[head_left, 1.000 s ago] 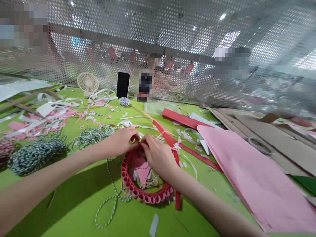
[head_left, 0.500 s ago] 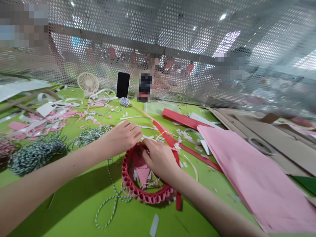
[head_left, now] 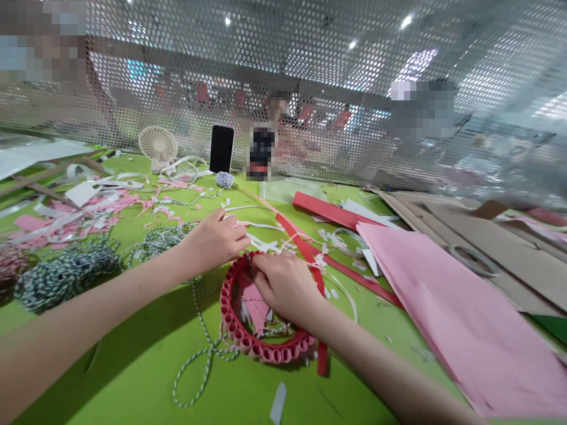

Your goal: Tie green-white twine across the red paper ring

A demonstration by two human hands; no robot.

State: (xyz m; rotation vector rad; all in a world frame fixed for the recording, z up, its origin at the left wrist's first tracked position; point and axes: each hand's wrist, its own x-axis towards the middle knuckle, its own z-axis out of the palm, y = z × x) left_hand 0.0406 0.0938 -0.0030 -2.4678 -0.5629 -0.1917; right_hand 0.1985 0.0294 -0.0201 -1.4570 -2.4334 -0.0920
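A red ring (head_left: 231,323) edged with small pink paper loops lies on the green table (head_left: 142,366), with pink paper scraps (head_left: 254,304) and string inside it. My right hand (head_left: 283,283) reaches over the ring's far rim, fingers bent and pressed together at the rim; what they pinch is hidden. Just left of it, my left hand (head_left: 220,236) is closed near the same rim, its fingertips by a short piece of string. Green-and-white string (head_left: 195,360) loops on the table left of the ring.
Twine bundles (head_left: 66,274) and pink scraps (head_left: 119,206) lie left. Red strips (head_left: 341,212), pink sheets (head_left: 443,295), cardboard (head_left: 496,236) and a tape roll (head_left: 473,260) lie right. A small fan (head_left: 158,145) and a phone (head_left: 222,149) stand before a perforated screen (head_left: 310,141).
My left hand has drawn slightly left and up from the rim, uncovering a bit of string between the hands. My right hand stays at the far rim.
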